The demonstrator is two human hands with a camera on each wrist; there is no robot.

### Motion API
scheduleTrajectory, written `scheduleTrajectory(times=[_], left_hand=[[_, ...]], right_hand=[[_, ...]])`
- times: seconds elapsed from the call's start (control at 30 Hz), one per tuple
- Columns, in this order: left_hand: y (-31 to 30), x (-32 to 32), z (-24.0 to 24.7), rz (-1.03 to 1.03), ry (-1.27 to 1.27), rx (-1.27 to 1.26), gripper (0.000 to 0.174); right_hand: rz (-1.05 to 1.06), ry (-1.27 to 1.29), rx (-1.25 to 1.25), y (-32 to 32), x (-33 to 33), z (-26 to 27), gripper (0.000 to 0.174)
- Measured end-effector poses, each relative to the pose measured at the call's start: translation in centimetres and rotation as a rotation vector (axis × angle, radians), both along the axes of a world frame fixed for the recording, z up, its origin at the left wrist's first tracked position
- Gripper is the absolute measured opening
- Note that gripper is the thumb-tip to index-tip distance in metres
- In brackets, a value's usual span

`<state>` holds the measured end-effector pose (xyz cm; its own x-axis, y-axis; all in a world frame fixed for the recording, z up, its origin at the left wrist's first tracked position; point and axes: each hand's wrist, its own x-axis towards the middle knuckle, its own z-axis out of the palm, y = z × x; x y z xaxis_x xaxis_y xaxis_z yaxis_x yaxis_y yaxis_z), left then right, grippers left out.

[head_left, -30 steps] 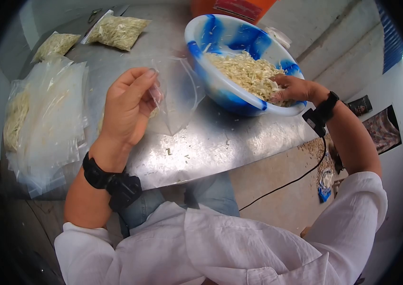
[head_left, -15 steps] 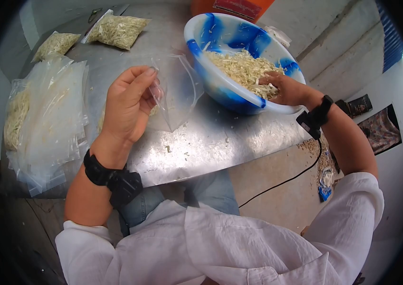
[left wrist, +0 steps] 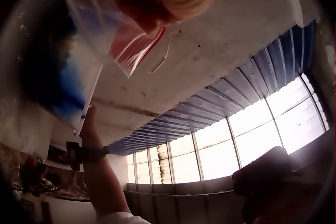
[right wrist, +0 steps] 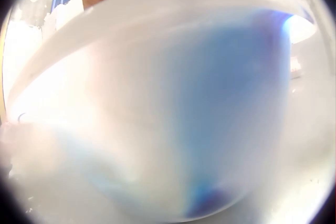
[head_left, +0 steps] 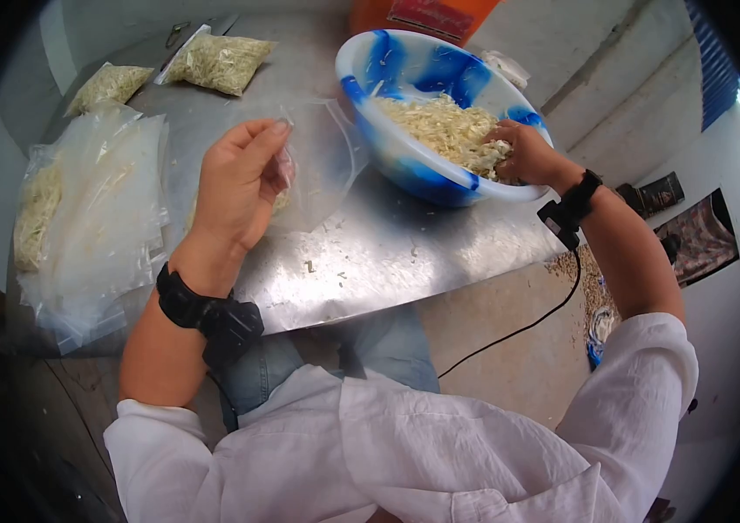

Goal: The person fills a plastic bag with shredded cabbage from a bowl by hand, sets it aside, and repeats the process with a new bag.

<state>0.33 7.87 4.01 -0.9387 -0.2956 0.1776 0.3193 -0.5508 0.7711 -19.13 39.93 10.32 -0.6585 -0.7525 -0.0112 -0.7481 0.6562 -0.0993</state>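
Note:
My left hand [head_left: 239, 179] pinches the top of a clear plastic zip bag [head_left: 326, 157] between thumb and fingers, above the metal table. From the left wrist view, the bag [left wrist: 86, 11] hangs beside the curled fingers. To the right stands a white-and-blue plastic bowl [head_left: 418, 174] with pale shredded vegetable [head_left: 435, 126] in it. Inside its near right side my right hand [head_left: 534, 159] curls its fingers round some shreds; the fingertips are partly hidden among them. The bowl's outer wall [right wrist: 226, 87] fills the right wrist view and hides most of that hand.
Two filled bags, one larger [head_left: 223, 65] and one smaller [head_left: 108, 87], lie at the back left. A stack of flat clear bags [head_left: 99, 218] covers the table's left side. Behind the bowl is an orange container [head_left: 474, 13]. Scraps dot the metal table [head_left: 370, 270].
My right hand has shifted left and deeper into the bowl, and its fingers have closed on shreds. The left hand stays nearly in place with the bag, whose lower edge has swung a little.

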Motion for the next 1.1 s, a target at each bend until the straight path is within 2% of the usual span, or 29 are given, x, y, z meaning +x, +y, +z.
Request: scheduleTrajectory(times=[0.17, 0.27, 0.33, 0.37, 0.53, 0.6, 0.63, 0.67, 0.77, 0.87, 0.97, 1.1], left_hand=[[0.3, 0.8, 1.9, 0.015, -0.039, -0.054, 0.01], [-0.2, 0.9, 3.1, 0.012, -0.04, -0.086, 0.008], [-0.4, 1.1, 4.1, 0.038, -0.05, -0.061, 0.006], [-0.4, 1.3, 4.7, 0.043, -0.049, -0.067, 0.006], [-0.8, 1.9, 6.3, -0.005, -0.002, -0.072, 0.007], [-0.6, 2.1, 7.0, -0.01, -0.012, -0.075, 0.007], [-0.5, 2.2, 7.4, -0.017, -0.019, -0.072, 0.007], [-0.5, 2.1, 7.6, -0.017, -0.019, -0.074, 0.007], [-0.4, 1.9, 8.2, 0.007, -0.02, -0.052, 0.007], [-0.6, 1.6, 7.5, 0.034, -0.03, 0.01, 0.008], [-1.2, 1.3, 6.4, -0.028, -0.065, -0.013, 0.008], [-1.4, 1.4, 6.1, -0.034, -0.028, -0.131, 0.009]], right_hand=[[-0.045, 0.051, -0.041, -0.3, -0.3, 0.7, 0.046], [-0.047, 0.082, -0.19, -0.6, -0.5, 2.0, 0.043], [-0.202, -0.12, -0.343, -1.3, -0.2, 3.3, 0.04], [-0.139, -0.094, -0.391, -1.3, -0.4, 3.2, 0.037], [-0.117, -0.041, -0.409, -1.6, -0.4, 4.9, 0.037], [-0.086, 0.103, -0.332, -2.2, -0.2, 5.5, 0.037], [-0.072, -0.004, -0.36, -2.1, 0.0, 6.4, 0.038], [-0.072, -0.004, -0.361, -2.4, 0.2, 6.8, 0.038], [-0.068, 0.132, -0.344, -2.9, 0.7, 7.6, 0.037], [-0.107, 0.105, -0.372, -3.2, 1.7, 8.4, 0.037], [-0.074, 0.093, -0.39, -3.2, 1.0, 8.4, 0.037], [-0.073, 0.104, -0.337, -3.3, 1.6, 8.2, 0.036]])
